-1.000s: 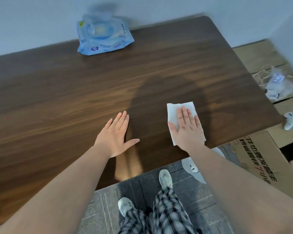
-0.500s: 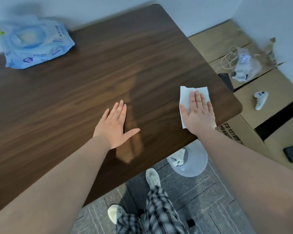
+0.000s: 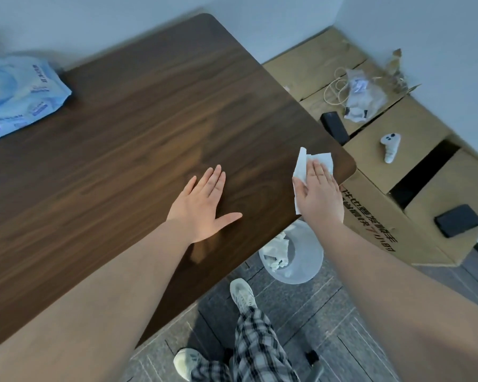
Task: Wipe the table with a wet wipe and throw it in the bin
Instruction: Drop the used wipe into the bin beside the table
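My right hand (image 3: 319, 195) lies flat on a white wet wipe (image 3: 304, 166) at the near right corner of the dark wooden table (image 3: 149, 119). The wipe is rumpled, with its far edge lifted ahead of my fingers. My left hand (image 3: 204, 205) rests palm down on the table with fingers spread, holding nothing. A translucent white bin (image 3: 307, 257) stands on the floor just below the table's right corner, with crumpled wipes inside. A blue pack of wet wipes (image 3: 20, 97) lies at the far left of the table.
Flattened cardboard boxes (image 3: 398, 128) fill the floor to the right of the table, carrying a white controller (image 3: 390, 143), a clear bag with a cord (image 3: 360, 96) and two black items. My feet in pale sneakers stand on grey floor tiles below the table edge.
My right hand has slid the wipe rightwards to the table's near right corner, and the wipe has bunched up. My view has swung right, bringing the bin and boxes further into sight. The left hand stays put.
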`<state>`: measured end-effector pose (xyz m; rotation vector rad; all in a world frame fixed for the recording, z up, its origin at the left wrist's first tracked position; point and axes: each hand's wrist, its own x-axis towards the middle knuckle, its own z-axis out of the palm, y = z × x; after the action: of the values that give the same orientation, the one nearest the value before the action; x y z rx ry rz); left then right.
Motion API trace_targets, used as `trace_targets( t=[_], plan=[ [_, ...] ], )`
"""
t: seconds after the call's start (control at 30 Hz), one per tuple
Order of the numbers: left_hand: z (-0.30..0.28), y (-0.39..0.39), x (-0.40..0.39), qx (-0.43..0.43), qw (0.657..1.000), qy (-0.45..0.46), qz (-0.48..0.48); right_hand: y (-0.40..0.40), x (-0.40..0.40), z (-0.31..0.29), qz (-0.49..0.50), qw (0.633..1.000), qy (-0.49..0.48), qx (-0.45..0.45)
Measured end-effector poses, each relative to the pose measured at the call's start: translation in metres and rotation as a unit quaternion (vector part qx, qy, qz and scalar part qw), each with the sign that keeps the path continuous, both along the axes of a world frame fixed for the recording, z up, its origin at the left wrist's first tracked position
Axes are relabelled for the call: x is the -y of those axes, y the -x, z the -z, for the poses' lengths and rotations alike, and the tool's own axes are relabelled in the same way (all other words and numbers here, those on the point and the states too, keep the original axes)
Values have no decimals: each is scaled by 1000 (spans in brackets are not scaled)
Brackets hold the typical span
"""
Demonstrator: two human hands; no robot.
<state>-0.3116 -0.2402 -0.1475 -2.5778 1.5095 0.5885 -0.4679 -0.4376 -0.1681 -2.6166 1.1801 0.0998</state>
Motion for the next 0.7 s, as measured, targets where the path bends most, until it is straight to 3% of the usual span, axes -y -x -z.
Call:
trace_targets(
  t=[0.13,0.23,0.37,0.47,0.7],
  plan=[
    [-6,13,41,-10,999,18,31,37,15,-8,15,999,-15,31],
    [-5,23,73,-2,996,52,66,73,28,-6,86,994,-44,46],
    [2,39,117,-6,991,73,108,123,42,20,134,989,-50,-36],
    [6,47,148,-13,987,80,137,141,46,40,133,990,-41,-27],
    [22,60,181,5,981,98,168,128,50,100,116,975,-151,-112]
  ],
)
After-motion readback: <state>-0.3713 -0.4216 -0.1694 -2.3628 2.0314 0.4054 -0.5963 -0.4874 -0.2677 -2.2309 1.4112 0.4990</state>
